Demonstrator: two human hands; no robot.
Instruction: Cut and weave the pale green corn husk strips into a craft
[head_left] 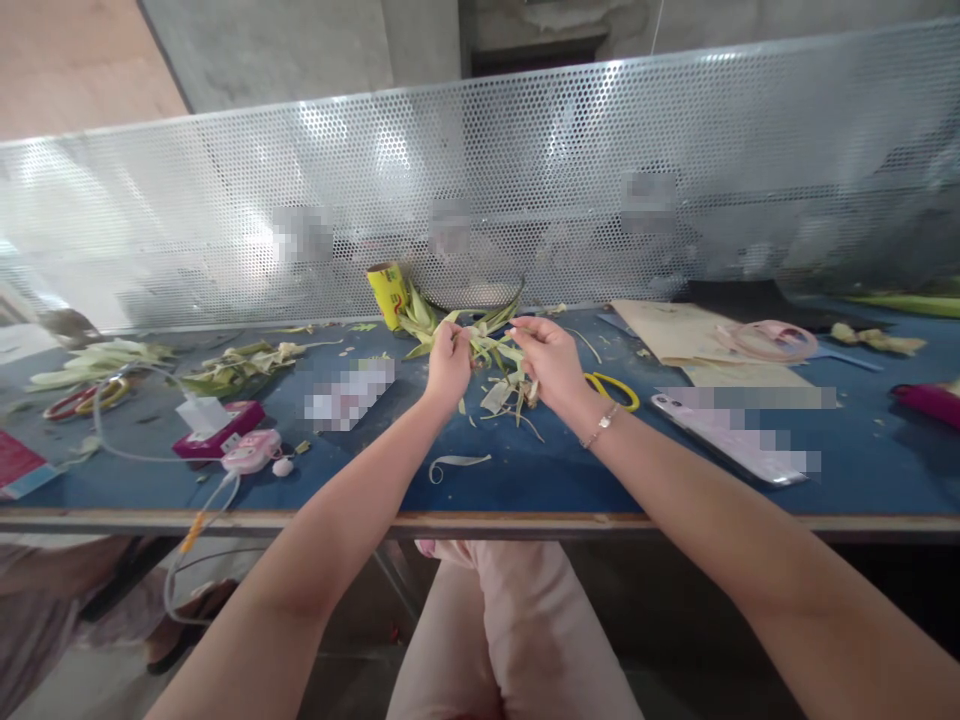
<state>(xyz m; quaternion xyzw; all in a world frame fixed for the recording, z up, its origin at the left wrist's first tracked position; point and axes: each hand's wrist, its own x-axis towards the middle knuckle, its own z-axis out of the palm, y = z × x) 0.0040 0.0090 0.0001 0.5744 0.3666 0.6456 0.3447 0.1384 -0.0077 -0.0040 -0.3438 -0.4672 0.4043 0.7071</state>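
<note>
Over a blue tabletop my left hand (449,358) and my right hand (546,352) work a short gap apart, fingers pinched. Between the fingertips of both runs a thin pale strip of corn husk (487,332). More green and pale husks (424,322) lie just behind and below my hands, with dry torn scraps (498,396) beneath them. A yellow tube (388,295) leans beside these husks. Close to my right wrist lies a yellow scissor handle (616,392), its blades hidden from me. One curled strip (459,463) rests nearer the table edge.
A perforated metal screen (480,190) stands along the back. Leftward are husk piles (236,366), scissors (86,400), a magenta box with a charger (217,430) and a cable. Phones, one pale (727,437), flank my arms. Brown paper (667,335) lies right. Another person's foot (191,620) shows below.
</note>
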